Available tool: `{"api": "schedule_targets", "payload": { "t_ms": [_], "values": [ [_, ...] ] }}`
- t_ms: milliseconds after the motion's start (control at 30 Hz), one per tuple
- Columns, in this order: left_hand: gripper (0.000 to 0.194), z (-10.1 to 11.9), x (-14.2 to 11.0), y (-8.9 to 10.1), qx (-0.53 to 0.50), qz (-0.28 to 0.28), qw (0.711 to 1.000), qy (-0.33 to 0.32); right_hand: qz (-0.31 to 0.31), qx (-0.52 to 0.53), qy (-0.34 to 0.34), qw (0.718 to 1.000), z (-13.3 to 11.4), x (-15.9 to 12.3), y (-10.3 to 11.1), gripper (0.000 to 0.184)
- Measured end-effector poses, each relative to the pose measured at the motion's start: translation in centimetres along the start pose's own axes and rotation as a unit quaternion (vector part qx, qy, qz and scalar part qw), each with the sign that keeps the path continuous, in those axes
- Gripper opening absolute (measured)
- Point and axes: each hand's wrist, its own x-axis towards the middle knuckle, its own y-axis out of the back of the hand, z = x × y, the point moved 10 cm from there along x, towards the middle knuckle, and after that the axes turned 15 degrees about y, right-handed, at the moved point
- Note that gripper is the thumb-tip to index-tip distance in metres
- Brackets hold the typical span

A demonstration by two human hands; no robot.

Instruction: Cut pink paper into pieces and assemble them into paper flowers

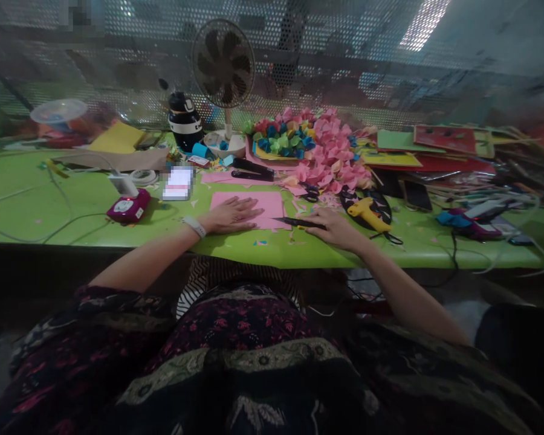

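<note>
My left hand [230, 215] lies flat with fingers spread on a pink paper sheet [267, 205] on the green table [72, 205]. My right hand [333, 228] is closed on black scissors [294, 222], whose blades point left at the sheet's right edge. A white band sits on my left wrist. Small paper scraps lie around the sheet.
A heap of pink, blue and green paper flowers [312, 148] lies behind. A yellow glue gun [367, 212], a second pair of scissors [309, 193], a black stapler [252, 170], a desk fan [224, 72], a magenta device [127, 206] with cables and stacked coloured card [435, 148] crowd the table.
</note>
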Motion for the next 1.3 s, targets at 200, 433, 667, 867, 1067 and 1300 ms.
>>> {"api": "schedule_targets", "payload": {
  "t_ms": [200, 433, 667, 867, 1067, 1300],
  "values": [
    [0.077, 0.0, 0.1, 0.0, 0.002, -0.004, 1.000, -0.001, 0.005, -0.010, -0.016, 1.000, -0.2, 1.1, -0.5, 0.044],
    [0.074, 0.2, 0.0, 0.1, 0.008, 0.002, 1.000, -0.002, -0.007, 0.006, -0.002, 1.000, -1.0, 1.4, -0.7, 0.040],
    [0.072, 0.3, -0.1, 0.2, 0.001, 0.007, 1.000, -0.002, -0.006, -0.006, -0.004, 1.000, -1.5, 2.7, -0.9, 0.041],
    [0.074, 0.1, -0.1, 0.2, 0.000, 0.008, 1.000, -0.003, -0.014, 0.005, 0.012, 1.000, -1.9, 2.8, -1.0, 0.044],
    [0.078, 0.4, 1.0, 0.2, 0.006, -0.016, 1.000, 0.021, -0.003, -0.024, 0.013, 1.000, -0.8, 3.2, 0.0, 0.047],
    [0.084, 1.9, 3.0, 0.7, -0.007, 0.004, 0.999, 0.049, -0.027, -0.023, 0.005, 0.999, 2.8, 2.9, -0.6, 0.045]
  ]
}}
